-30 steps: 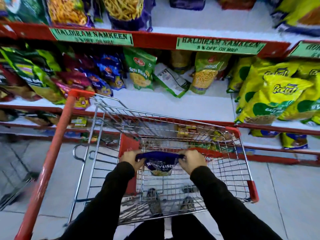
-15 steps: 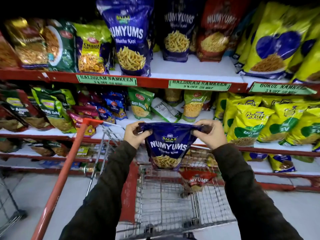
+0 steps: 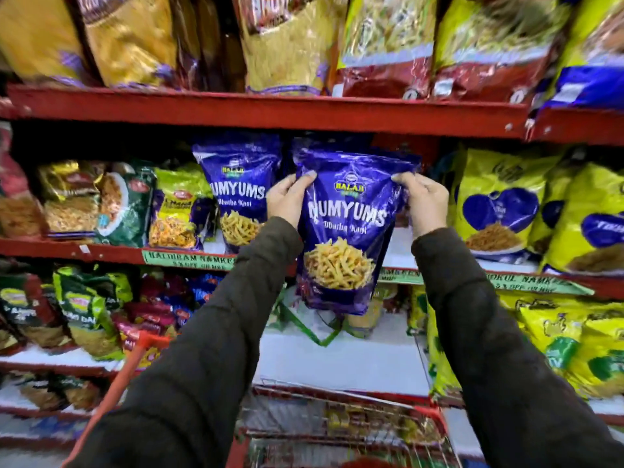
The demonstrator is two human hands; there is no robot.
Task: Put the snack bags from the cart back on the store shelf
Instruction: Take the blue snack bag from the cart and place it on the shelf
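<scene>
A purple Numyums snack bag [image 3: 344, 231] hangs upright in front of the middle store shelf [image 3: 111, 253]. My left hand [image 3: 287, 197] grips its upper left edge and my right hand [image 3: 422, 201] grips its upper right edge. A matching purple Numyums bag [image 3: 236, 187] stands on the shelf just to the left, partly behind my left hand. The cart [image 3: 337, 423] is low in the view, its wire basket and red rim blurred below my arms; its contents are unclear.
Yellow bags with blue hearts [image 3: 499, 211] fill the shelf to the right. Green and gold packets [image 3: 118, 201] crowd the left. The upper red shelf edge [image 3: 270, 109] runs just above the held bag. A bare white patch of the lower shelf [image 3: 337, 359] shows beneath it.
Both hands have lifted the purple bag out of the cart and up to the middle shelf. The view has tilted upward, so the cart has dropped to the bottom edge.
</scene>
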